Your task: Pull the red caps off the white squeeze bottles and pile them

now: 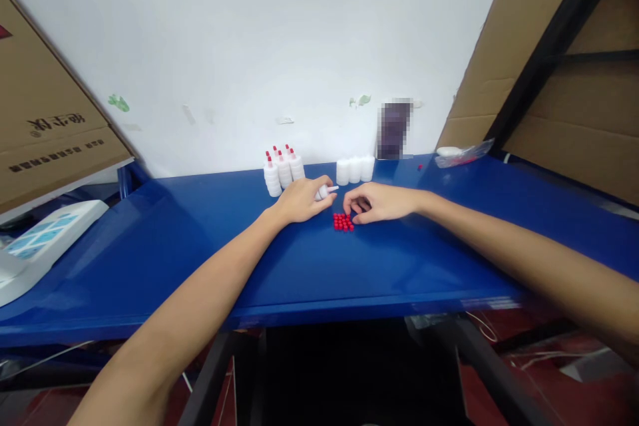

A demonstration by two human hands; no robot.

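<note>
My left hand [305,198] is closed around a white squeeze bottle [322,193], tilted so its bare pointed nozzle faces right. Most of that bottle's body is hidden in the palm. My right hand [374,202] reaches in from the right, its thumb and forefinger curved and slightly apart at the edge of a tight cluster of small red caps [343,223]. No cap is visibly lifted between those fingers. Behind my left hand stands a group of white bottles with red-tipped nozzles [283,170]. Further right, several white bottles without visible nozzles [355,170] stand together.
A clear plastic bag [464,154] with white and red contents lies at the back right of the blue table [319,273]. One loose red cap [420,167] is near it. A white power strip [52,239] sits at left. Cardboard [60,100] and a white wall [279,46] bound the table.
</note>
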